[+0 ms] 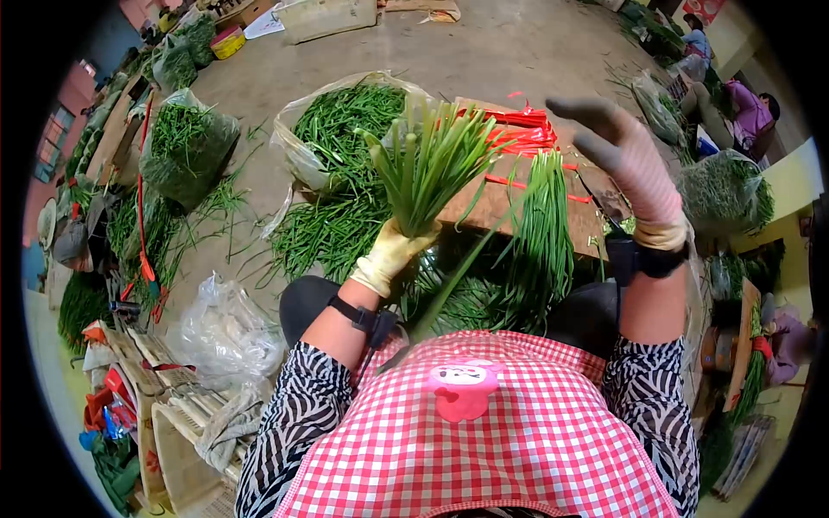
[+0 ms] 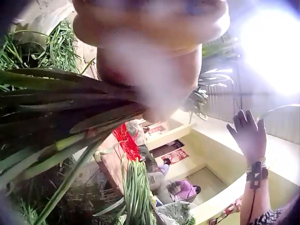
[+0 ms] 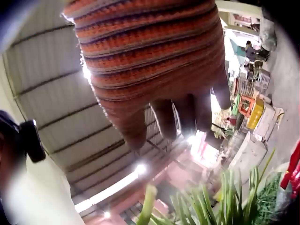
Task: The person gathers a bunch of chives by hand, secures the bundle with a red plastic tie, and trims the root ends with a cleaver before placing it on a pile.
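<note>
- Wooden board [image 1: 485, 213]: across the front of the person; 1 bunch of greens [image 1: 544, 216] lies on it, leaves hanging over the near edge.
- Clear plastic bag [image 1: 286, 131]: beyond the left hand, filled with loose greens.
- Held bunch [image 1: 416, 177]: left of the board, upright, pale stalk ends on top.
- Right hand [image 1: 635, 168]: raised to the right of the board, gloved fingers spread, nothing seen in them.
- Left hand [image 1: 390, 255]: gloved, gripping the held bunch; the step looks like gathering and evening stalks.
- Red strips [image 1: 528, 138]: on the board's far part; tying probably calls for levelled ends, then 1 strip.
</note>
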Action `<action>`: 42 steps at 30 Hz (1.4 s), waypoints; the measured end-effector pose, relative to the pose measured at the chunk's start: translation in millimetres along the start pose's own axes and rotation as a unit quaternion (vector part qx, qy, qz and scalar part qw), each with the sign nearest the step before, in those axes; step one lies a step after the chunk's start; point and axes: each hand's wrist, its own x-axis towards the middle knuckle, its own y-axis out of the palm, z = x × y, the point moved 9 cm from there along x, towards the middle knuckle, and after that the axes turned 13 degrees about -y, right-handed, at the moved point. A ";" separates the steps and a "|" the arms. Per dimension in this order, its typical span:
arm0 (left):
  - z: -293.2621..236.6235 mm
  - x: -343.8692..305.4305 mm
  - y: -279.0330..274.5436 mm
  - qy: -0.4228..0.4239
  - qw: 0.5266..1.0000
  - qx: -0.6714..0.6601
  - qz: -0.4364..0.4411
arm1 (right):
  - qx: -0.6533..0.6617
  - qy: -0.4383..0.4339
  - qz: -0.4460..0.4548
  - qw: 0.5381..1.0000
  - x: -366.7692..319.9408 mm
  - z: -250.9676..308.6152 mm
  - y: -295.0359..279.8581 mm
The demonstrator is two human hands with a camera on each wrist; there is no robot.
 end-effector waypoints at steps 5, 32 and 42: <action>-21.0 -7.8 17.2 0.030 0.999 0.030 0.001 | -0.171 0.068 0.021 0.983 45.3 -93.4 56.3; -11.3 -26.2 18.1 -0.076 0.988 -0.079 0.107 | 0.465 -0.177 -0.242 0.833 33.9 -47.8 -169.4; -19.7 -32.3 31.1 -0.056 0.954 -0.174 0.239 | -0.097 -0.047 0.093 0.990 3.6 -65.7 65.2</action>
